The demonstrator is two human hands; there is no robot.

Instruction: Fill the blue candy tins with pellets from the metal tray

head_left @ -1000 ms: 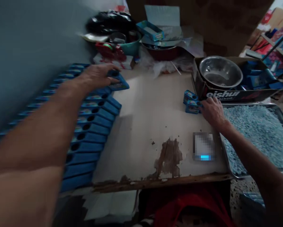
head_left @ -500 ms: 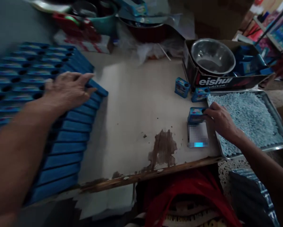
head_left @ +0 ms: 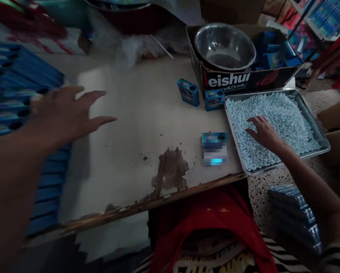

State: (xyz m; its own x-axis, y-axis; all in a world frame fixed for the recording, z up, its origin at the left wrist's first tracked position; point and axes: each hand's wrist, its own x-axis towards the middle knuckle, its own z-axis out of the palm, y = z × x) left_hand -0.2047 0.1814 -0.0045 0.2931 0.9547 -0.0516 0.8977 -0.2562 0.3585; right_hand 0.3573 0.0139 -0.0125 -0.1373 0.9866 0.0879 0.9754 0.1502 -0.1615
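Observation:
My left hand (head_left: 70, 110) is over the right edge of a block of blue boxes (head_left: 53, 167) with dark round holes in their tops. Its thumb and fingers are spread, with nothing between them. Over a metal tray (head_left: 326, 146) of small pale-blue pellets (head_left: 275, 129) hovers my right hand (head_left: 262, 131), thumb and fingers apart, nothing seen in them. Left of the tray, a small blue box (head_left: 214, 137), partly pixelated, rests on a small flat device (head_left: 215, 157) with a lit blue display. Two similar boxes, one (head_left: 188, 92) and another (head_left: 214, 99), stand farther back.
Behind the tray, a printed carton (head_left: 229, 80) holds a steel bowl (head_left: 225, 47) and more blue boxes (head_left: 275, 58). The table's worn wooden edge (head_left: 116, 208) runs along the front. A wrapped stack of blue packs (head_left: 295, 216) is low at the right.
My right hand has let go of the box on the device and moved right over the pellets. My left hand has spread its fingers off the boxes. The view has shifted right.

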